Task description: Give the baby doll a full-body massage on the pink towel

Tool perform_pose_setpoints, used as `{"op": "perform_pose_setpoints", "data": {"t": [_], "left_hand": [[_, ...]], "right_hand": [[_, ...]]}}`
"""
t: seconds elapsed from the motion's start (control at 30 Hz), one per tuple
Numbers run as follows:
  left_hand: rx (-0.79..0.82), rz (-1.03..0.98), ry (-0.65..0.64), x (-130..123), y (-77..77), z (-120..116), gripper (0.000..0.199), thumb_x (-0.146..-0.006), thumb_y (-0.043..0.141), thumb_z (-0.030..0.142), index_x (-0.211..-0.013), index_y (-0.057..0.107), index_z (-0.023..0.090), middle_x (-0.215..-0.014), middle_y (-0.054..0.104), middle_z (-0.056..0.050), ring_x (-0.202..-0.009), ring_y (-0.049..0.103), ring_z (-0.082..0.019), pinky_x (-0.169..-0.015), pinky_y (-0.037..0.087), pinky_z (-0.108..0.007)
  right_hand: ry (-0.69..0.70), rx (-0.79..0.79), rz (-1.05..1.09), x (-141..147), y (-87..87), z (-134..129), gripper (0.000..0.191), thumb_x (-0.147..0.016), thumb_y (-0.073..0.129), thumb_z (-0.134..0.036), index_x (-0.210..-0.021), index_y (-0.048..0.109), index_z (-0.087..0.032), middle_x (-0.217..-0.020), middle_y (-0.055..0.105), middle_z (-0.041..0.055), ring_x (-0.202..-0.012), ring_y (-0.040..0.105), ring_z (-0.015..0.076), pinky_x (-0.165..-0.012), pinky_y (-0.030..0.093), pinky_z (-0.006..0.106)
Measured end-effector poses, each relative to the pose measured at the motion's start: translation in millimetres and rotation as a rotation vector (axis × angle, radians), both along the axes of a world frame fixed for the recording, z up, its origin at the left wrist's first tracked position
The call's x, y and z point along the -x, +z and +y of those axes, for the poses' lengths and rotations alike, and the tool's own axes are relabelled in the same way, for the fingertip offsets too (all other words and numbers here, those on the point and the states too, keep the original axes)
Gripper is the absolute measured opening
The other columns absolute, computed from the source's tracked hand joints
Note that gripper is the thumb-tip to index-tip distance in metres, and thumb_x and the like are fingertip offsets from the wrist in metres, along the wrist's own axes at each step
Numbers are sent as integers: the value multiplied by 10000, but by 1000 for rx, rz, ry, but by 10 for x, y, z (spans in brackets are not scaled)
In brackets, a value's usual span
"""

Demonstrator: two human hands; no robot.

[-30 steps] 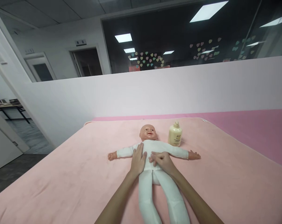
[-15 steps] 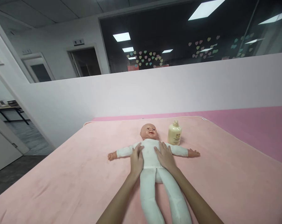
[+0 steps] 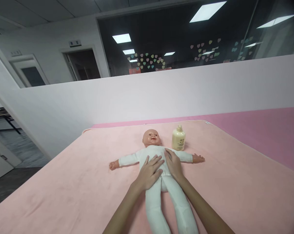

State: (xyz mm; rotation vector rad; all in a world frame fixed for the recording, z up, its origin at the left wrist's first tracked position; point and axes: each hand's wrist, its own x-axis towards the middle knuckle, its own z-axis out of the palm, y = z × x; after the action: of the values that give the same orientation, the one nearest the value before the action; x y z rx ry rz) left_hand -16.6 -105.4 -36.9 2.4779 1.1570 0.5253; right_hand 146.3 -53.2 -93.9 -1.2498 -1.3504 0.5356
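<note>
A baby doll (image 3: 154,151) with a white cloth body lies on its back, arms stretched out to both sides and head at the far end. Across its belly rests my left hand (image 3: 150,173), flat with the fingers spread. My right hand (image 3: 174,165) lies along the side of the doll's chest, fingers stretched toward its shoulder. Neither hand grasps anything. Just beyond the doll's arm on the right stands a pale yellow pump bottle (image 3: 178,139), upright and apart from my hands.
Under the doll spreads a pink blanket (image 3: 88,182), over a pink surface (image 3: 266,136) that shows at the right. A white wall (image 3: 147,97) with a dark window (image 3: 176,35) rises behind. Off to the left is a table (image 3: 5,116) beyond a doorway.
My left hand has moved from the doll's side inward onto its belly. My right hand has turned slightly onto its edge at the chest's side. The view has shifted a little.
</note>
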Motion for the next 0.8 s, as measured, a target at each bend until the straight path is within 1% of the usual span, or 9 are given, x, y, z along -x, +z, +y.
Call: {"op": "perform_pose_setpoints", "data": {"t": [0.07, 0.17, 0.23, 0.3, 0.4, 0.47, 0.53, 0.67, 0.8], "left_hand": [[-6, 33, 99, -3, -38, 28, 546, -936, 255, 504, -1427, 310, 271, -1521, 188, -10, -1413, 120, -206, -1151, 38, -489], [24, 4, 226, 14, -114, 58, 620, -926, 217, 542, -1464, 209, 234, -1531, 129, -30, -1419, 62, -206, -1150, 36, -482], [45, -43, 300, 37, -171, 80, 635, -930, 201, 527, -1474, 167, 202, -1528, 136, -51, -1418, 58, -206, -1149, 42, -477], [50, -90, 367, 60, -227, 112, 620, -936, 193, 493, -1473, 173, 184, -1525, 150, -67, -1416, 77, -211, -1147, 58, -480], [30, -137, 438, 86, -296, 185, 591, -940, 199, 445, -1462, 215, 167, -1517, 177, -91, -1409, 129, -221, -1141, 99, -485], [5, -132, 452, 94, -327, 248, 584, -938, 219, 429, -1453, 238, 154, -1510, 198, -108, -1404, 153, -226, -1139, 109, -487], [-24, -103, 465, 95, -348, 321, 591, -932, 239, 427, -1445, 255, 134, -1501, 222, -125, -1402, 162, -231, -1139, 101, -487], [-48, -31, 576, 105, -369, 480, 682, -902, 262, 522, -1424, 294, 83, -1485, 250, -162, -1399, 167, -267, -1139, 79, -486], [-80, 63, 692, 212, -407, 570, 733, -878, 239, 604, -1400, 355, 102, -1465, 309, -149, -1389, 201, -293, -1131, 14, -513]], "right_hand": [[70, -107, 65, 10, 72, -78, 281, -806, 480, -372, -904, 660, -180, -1039, 670, 96, -1018, 593, 226, -1009, 377, 454], [373, -188, 62, 36, 161, -179, 192, -733, 499, -251, -588, 613, -200, -795, 705, 44, -837, 647, 187, -1011, 392, 424], [523, -135, -30, 51, 204, -223, 191, -706, 480, -208, -564, 609, -207, -788, 709, 32, -859, 654, 186, -1020, 390, 421], [559, -83, -187, 60, 227, -241, 196, -719, 459, -202, -681, 651, -213, -966, 702, 37, -1053, 603, 195, -1072, 332, 429], [510, -70, -436, 81, 219, -220, 305, -818, 417, -282, -1018, 640, -221, -1254, 578, 40, -1286, 417, 183, -1140, 190, 452], [449, -59, -569, 112, 190, -179, 419, -875, 370, -362, -1229, 538, -213, -1361, 482, 54, -1343, 328, 180, -1151, 131, 459], [365, -13, -676, 153, 161, -124, 520, -900, 329, -415, -1356, 418, -182, -1436, 379, 73, -1377, 253, 188, -1151, 105, 458], [130, 161, -782, 168, 126, -9, 686, -889, 314, -535, -1427, 292, -109, -1496, 231, 120, -1395, 185, 258, -1125, 26, 530], [-30, 303, -783, -37, 65, 51, 785, -870, 247, -635, -1401, 322, -61, -1457, 309, 168, -1366, 247, 277, -1099, -37, 560]]}}
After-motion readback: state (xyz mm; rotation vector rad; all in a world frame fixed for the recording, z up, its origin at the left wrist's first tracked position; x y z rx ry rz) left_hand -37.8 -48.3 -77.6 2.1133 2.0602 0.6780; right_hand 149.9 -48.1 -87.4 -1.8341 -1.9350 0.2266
